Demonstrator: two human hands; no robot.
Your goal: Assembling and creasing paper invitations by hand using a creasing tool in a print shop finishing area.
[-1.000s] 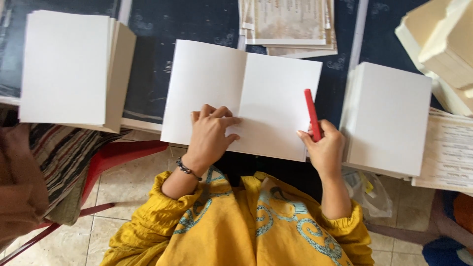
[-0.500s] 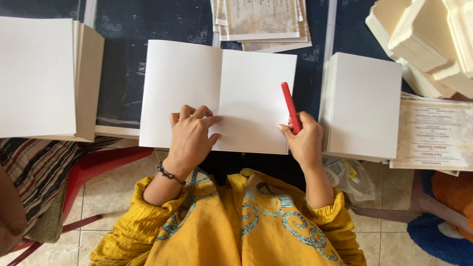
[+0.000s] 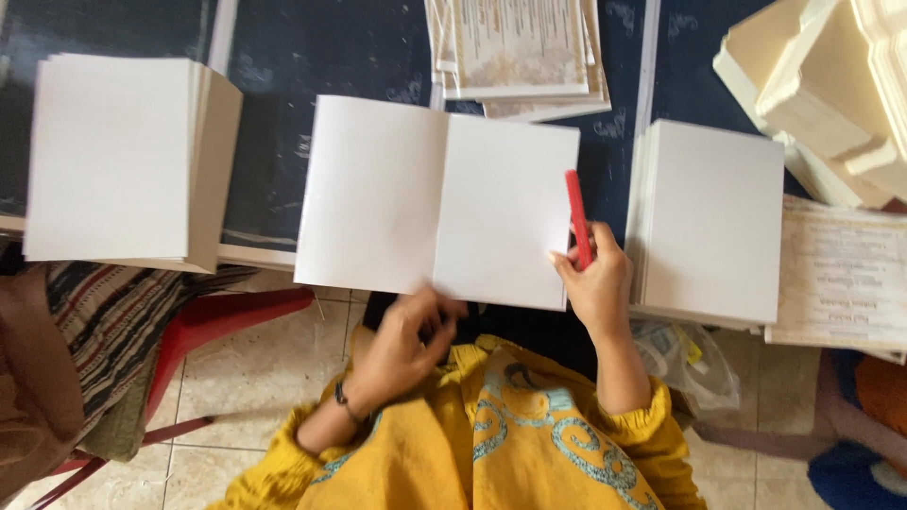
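Open white booklet (image 3: 439,203) lies flat on the dark bench (image 3: 274,94), blank pages up, centre fold running top to bottom, its near edge overhanging the bench edge toward the person. Right hand (image 3: 595,283) rests on the booklet's lower right corner; grip closed around a red pen (image 3: 577,215), which points away from the person along the right page edge. Left hand (image 3: 406,345) is off the paper, just below the booklet's near edge, blurred; fingers curled loosely, holding nothing that can be made out. Black bracelet (image 3: 342,401) on the left wrist; yellow sleeves with teal pattern. Right of the booklet, close beside it: a stack of white sheets (image 3: 709,222). Left, well apart: a thicker white stack (image 3: 118,161). Beyond the booklet: a pile of printed sheets (image 3: 520,52). Far right: cream-coloured boxes (image 3: 822,85) and another printed sheet (image 3: 841,279). Under the bench at left: a red chair (image 3: 208,326) on tiled floor.
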